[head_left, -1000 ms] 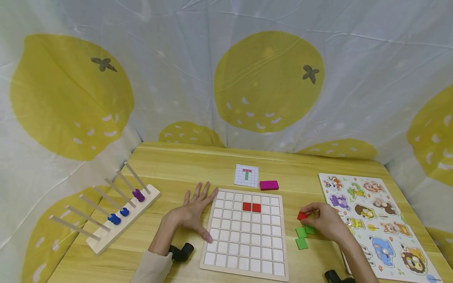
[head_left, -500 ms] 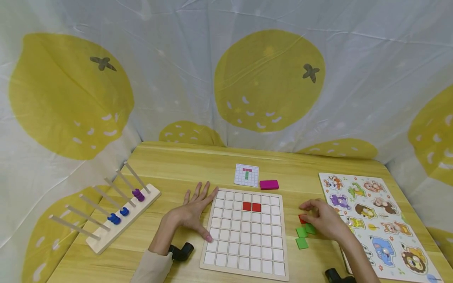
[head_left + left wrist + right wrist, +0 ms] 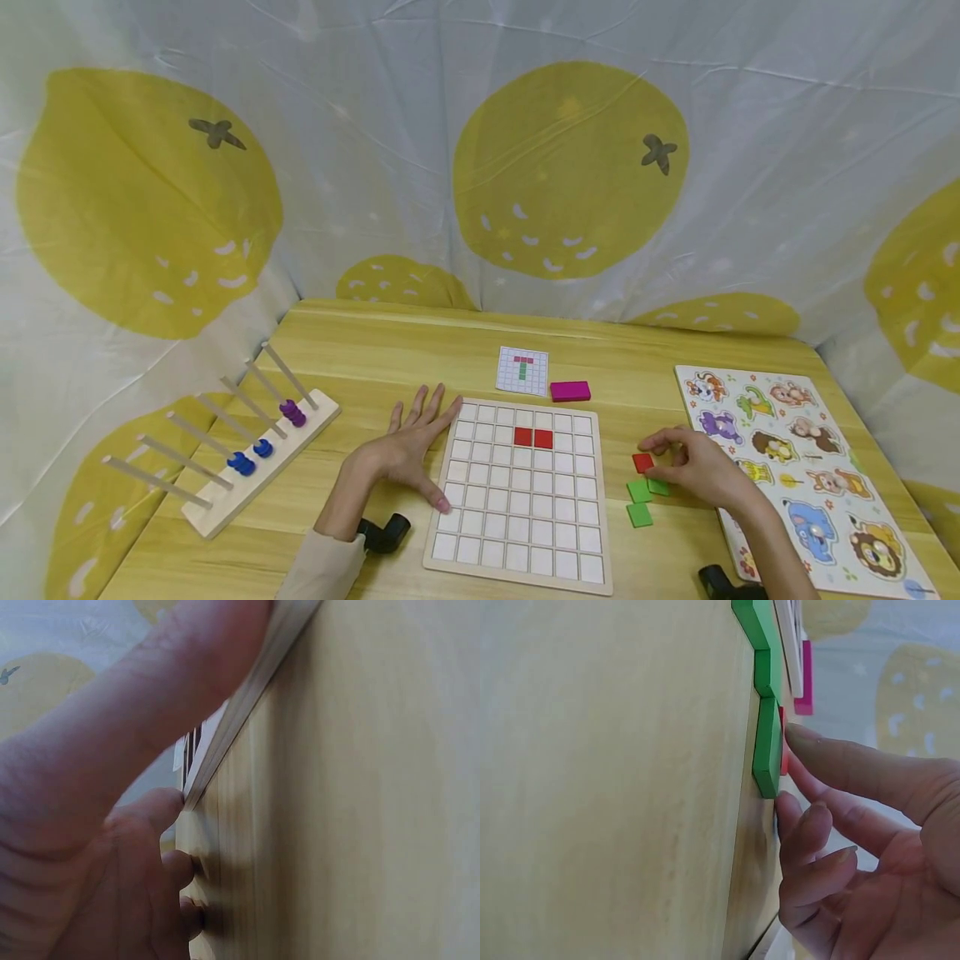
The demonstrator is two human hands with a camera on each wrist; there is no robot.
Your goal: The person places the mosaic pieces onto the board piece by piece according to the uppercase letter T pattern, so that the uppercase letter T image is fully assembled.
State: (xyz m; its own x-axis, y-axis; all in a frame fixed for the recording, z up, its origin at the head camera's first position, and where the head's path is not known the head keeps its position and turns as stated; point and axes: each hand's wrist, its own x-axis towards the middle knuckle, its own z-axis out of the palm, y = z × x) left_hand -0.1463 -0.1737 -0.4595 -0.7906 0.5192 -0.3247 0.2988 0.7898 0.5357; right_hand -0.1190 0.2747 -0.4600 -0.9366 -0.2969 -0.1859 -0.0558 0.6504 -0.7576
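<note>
My left hand (image 3: 401, 454) lies spread at the left side of the wooden grid board (image 3: 606, 533), thumb on its lower left part and index finger at its top left corner. Two red tiles (image 3: 533, 437) sit side by side in the board's upper part. Right of the board, my right hand (image 3: 693, 467) has its thumb at a loose red tile (image 3: 642, 462), with the index fingertip just beyond it. Green tiles (image 3: 639, 503) lie beside and below it. In the right wrist view the thumb partly covers the red tile (image 3: 784, 742), behind a green tile (image 3: 767, 750).
A pattern card (image 3: 522, 372) and a magenta block (image 3: 570, 392) lie beyond the board. A wooden bead rack (image 3: 262, 475) stands at the left. An animal puzzle board (image 3: 810, 458) lies at the right, partly under my right forearm.
The loose red tile has gone from between my right fingertips to lying flat on the table. My right hand has shifted slightly; my left has stayed put.
</note>
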